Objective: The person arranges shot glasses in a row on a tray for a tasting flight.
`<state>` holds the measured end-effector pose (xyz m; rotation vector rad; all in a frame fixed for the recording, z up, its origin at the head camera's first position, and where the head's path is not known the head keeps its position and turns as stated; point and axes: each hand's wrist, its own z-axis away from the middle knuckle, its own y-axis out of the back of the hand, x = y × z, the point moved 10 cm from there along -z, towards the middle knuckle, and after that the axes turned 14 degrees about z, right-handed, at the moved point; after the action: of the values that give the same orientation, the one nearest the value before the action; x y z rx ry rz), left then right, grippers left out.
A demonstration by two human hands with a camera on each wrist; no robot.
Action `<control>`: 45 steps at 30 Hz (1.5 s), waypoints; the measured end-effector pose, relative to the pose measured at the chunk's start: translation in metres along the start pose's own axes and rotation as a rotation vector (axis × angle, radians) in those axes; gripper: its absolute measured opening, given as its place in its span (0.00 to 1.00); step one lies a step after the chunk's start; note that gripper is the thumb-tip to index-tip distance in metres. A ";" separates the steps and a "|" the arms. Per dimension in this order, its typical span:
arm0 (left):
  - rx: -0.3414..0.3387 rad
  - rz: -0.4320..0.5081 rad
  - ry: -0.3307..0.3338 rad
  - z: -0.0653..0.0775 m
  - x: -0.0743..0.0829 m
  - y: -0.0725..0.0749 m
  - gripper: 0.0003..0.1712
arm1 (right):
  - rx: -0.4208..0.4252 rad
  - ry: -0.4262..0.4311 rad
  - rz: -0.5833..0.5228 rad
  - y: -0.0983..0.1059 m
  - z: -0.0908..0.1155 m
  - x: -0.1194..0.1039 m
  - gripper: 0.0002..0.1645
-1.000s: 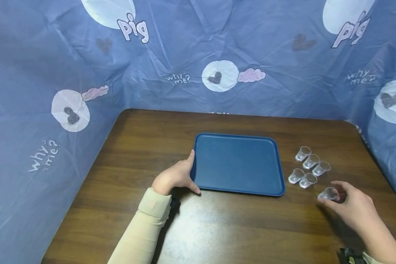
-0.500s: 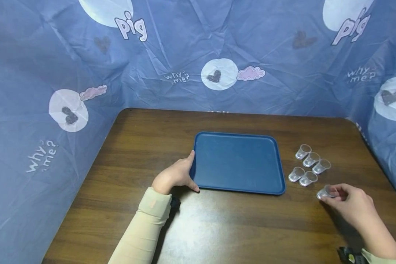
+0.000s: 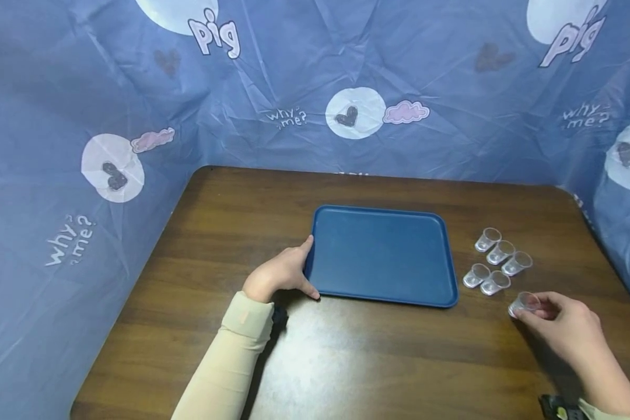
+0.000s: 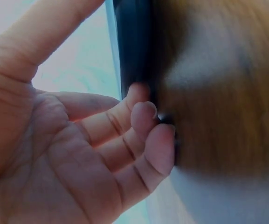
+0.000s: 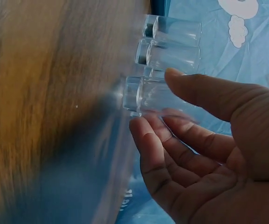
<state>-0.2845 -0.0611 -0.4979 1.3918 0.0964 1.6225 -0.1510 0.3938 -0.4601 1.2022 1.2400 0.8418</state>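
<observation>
The right hand (image 3: 574,326) pinches a clear cup (image 3: 521,303), near five more cups (image 3: 496,283) on the far side. The left hand (image 3: 280,273), spread out, touches the blue tray (image 3: 382,255) on its left – brown table (image 3: 399,356) under, blue sheet (image 3: 278,70) behind

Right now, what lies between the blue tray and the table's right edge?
In the head view: five transparent cups, and the right hand holding a sixth cup.

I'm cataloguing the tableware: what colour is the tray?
The serving tray is plain dark blue, best seen in the head view.
</observation>
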 end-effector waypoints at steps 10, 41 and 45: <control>0.016 0.001 0.000 0.000 0.004 0.004 0.78 | 0.133 0.008 -0.075 0.026 0.005 -0.013 0.21; 0.033 0.040 0.003 0.001 0.001 0.002 0.78 | 0.148 0.238 -0.180 0.043 -0.024 -0.146 0.18; 0.033 0.046 0.009 0.001 0.000 0.002 0.78 | 0.116 0.256 -0.170 0.030 -0.030 -0.164 0.18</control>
<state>-0.2847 -0.0626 -0.4961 1.4213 0.0977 1.6724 -0.2064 0.2501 -0.3899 1.0846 1.5949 0.8242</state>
